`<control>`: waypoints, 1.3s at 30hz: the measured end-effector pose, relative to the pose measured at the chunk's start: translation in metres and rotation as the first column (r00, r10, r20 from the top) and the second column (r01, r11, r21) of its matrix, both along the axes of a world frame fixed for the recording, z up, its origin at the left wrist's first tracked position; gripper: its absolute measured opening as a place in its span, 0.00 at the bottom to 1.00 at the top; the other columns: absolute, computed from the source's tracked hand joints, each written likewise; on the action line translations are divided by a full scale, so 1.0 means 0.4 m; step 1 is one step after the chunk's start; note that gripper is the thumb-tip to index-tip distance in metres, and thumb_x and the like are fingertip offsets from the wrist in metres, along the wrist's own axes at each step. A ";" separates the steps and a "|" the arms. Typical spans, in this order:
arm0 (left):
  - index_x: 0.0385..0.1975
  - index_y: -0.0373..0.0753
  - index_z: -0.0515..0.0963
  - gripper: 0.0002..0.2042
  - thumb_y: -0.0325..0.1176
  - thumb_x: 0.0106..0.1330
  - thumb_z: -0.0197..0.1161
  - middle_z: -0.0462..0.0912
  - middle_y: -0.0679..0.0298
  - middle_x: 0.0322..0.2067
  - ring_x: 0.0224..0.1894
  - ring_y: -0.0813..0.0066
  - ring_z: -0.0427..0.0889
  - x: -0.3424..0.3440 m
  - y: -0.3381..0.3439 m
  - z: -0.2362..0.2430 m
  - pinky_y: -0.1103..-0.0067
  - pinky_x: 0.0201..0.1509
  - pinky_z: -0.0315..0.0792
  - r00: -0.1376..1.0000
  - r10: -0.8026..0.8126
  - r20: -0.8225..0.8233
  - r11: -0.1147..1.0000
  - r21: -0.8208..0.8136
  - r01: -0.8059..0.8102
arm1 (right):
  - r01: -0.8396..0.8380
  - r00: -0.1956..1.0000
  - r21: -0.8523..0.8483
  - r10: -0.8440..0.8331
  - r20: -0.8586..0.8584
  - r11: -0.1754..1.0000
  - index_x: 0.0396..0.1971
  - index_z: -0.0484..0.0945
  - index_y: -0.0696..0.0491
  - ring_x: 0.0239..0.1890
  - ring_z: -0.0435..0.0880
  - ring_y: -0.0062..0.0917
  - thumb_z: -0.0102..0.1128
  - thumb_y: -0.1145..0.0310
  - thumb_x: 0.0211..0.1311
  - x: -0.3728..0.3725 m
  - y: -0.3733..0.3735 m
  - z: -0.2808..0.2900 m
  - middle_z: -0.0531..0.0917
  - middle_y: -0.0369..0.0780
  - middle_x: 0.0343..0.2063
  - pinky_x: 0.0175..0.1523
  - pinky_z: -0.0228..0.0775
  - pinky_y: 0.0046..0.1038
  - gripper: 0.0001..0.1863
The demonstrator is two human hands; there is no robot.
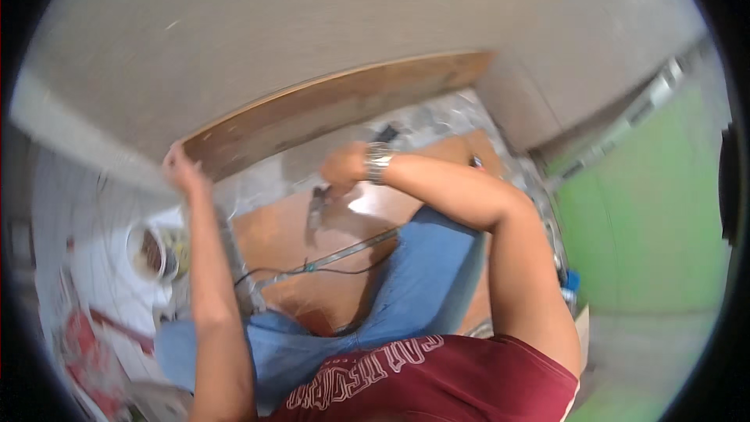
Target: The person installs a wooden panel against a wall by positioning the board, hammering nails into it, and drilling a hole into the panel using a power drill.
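Note:
A long narrow wooden board stands on edge along the base of the grey panel wall. At its left end, my left hand is closed around the corner, fingers partly hidden. My right hand, with a metal watch on the wrist, is in front of the board's middle, apart from it. Its fingers are wrapped round a grey tool with a hammer-like head, pointing down and blurred. Beneath it lies a brown wooden sheet on the floor.
A white bucket with brown contents stands at the left. A dark cable and a metal strip cross the brown sheets near my legs. A small black object lies beyond my right wrist. Green panel at the right; blue-capped bottle beside it.

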State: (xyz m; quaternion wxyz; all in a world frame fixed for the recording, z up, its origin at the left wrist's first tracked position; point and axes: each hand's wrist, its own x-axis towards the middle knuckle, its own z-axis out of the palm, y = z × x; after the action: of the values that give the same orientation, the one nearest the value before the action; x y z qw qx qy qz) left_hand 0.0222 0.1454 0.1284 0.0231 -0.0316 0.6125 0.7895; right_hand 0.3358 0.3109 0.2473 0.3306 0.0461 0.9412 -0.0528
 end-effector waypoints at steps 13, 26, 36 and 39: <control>0.45 0.39 0.76 0.19 0.47 0.66 0.67 0.78 0.59 0.50 0.56 0.61 0.75 0.060 0.038 0.067 0.47 0.62 0.65 1.000 0.001 0.001 0.999 -0.041 -0.001 | -0.033 0.996 -0.002 0.032 -0.081 0.999 0.39 0.88 0.50 0.44 0.87 0.38 0.70 0.46 0.53 0.064 0.012 0.009 0.89 0.40 0.39 0.45 0.79 0.40 0.23; 0.37 0.40 0.76 0.09 0.39 0.71 0.61 0.71 0.73 0.24 0.22 0.84 0.68 0.107 0.133 -0.081 0.81 0.27 0.65 0.994 -0.101 0.030 0.983 0.156 0.095 | -0.023 0.999 0.074 0.020 0.039 0.997 0.45 0.87 0.46 0.49 0.86 0.34 0.73 0.52 0.50 0.076 0.016 0.044 0.88 0.37 0.45 0.50 0.78 0.40 0.22; 0.69 0.41 0.64 0.32 0.33 0.63 0.61 0.65 0.51 0.69 0.68 0.52 0.68 0.707 0.630 0.207 0.65 0.70 0.65 -0.365 -0.857 -0.363 0.231 -0.905 0.357 | -0.246 0.969 0.003 0.246 0.008 0.969 0.44 0.88 0.46 0.44 0.87 0.37 0.71 0.58 0.49 0.086 -0.058 0.032 0.88 0.39 0.43 0.46 0.79 0.43 0.20; 0.73 0.40 0.55 0.37 0.30 0.62 0.60 0.59 0.52 0.72 0.69 0.52 0.67 0.866 0.797 0.256 0.62 0.70 0.66 -0.461 -0.867 -0.191 0.115 -0.975 0.188 | -0.264 0.964 -0.020 0.265 0.031 0.964 0.44 0.88 0.43 0.43 0.87 0.36 0.71 0.58 0.50 0.084 -0.060 0.037 0.88 0.39 0.43 0.46 0.79 0.43 0.19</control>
State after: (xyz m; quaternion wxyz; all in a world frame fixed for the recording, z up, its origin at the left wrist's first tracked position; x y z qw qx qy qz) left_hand 0.3686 0.4643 0.2306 0.1066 0.8271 0.5222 0.1786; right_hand 0.3693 0.2868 0.2620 0.3508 -0.0816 0.9328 -0.0147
